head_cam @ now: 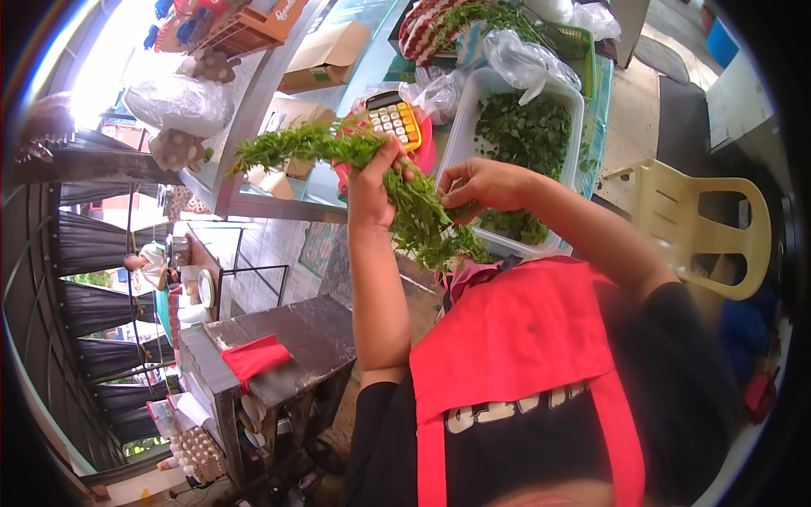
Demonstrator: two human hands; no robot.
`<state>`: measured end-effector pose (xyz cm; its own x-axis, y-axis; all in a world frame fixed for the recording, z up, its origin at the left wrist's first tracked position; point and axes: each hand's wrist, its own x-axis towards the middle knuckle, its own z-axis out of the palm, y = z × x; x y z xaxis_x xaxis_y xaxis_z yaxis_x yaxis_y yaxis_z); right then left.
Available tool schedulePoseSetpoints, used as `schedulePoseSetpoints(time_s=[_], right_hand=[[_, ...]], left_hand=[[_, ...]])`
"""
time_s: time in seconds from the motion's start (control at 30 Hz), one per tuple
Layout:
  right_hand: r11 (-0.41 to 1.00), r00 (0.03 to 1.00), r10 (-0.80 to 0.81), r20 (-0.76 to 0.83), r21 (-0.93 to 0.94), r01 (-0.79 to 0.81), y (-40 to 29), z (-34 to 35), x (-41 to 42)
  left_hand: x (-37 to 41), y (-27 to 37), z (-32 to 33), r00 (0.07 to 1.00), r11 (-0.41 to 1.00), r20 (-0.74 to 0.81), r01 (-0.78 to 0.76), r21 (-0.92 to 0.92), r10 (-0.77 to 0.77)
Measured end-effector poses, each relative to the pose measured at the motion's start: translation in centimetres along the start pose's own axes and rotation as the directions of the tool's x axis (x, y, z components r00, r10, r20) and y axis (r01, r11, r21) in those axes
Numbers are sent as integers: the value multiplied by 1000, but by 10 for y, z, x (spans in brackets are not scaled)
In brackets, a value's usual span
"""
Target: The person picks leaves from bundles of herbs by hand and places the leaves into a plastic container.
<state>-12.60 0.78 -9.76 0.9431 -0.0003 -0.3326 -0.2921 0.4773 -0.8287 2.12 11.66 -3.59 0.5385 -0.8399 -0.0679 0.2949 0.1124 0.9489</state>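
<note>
My left hand (374, 193) is wrapped around the stems of a long bunch of leafy greens (304, 144). One end of the bunch points left over a glass-topped counter, and the other hangs down in front of my apron. Close on the right, my right hand (485, 184) has its thumb and fingertips pinched together beside the hanging part. Dark green leaves (466, 212) show just under those fingers; their stems are hidden. Behind this hand, a translucent plastic tub (466, 108) holds a layer of loose picked leaves (526, 133).
A yellow calculator (394, 120) rests on something red by the tub. Clear plastic bags (529, 60) and a green basket (586, 57) crowd the back. Cardboard boxes (323, 57) sit within the glass counter. A beige plastic chair (697, 222) stands right; a person (152, 263) is far left.
</note>
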Motion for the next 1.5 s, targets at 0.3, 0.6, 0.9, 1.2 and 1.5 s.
schedulePoseSetpoints(time_s=[0.3,0.6,0.9,1.2,1.5], right_hand=[[227,824,-556,108,-934,276,-19,10,-19],[186,831,-517,204,-921,342,-17,13,-28],[422,740,-666,89,-774,473,-2,-9,-18],[943,911,-323,-257,-7,332,-20,-23,-27],[738,970,-243,9,-647,191,-16,-5,-37]], left_hand=[[10,11,11,983,985,-138,-106,133,124],[6,10,0,994,995,-58,-89,51,92],[-1,-2,6,961,985,256,-70,-157,109],[1,14,7,864,976,472,-88,-199,174],[-1,20,1,873,976,453,-103,-193,181]])
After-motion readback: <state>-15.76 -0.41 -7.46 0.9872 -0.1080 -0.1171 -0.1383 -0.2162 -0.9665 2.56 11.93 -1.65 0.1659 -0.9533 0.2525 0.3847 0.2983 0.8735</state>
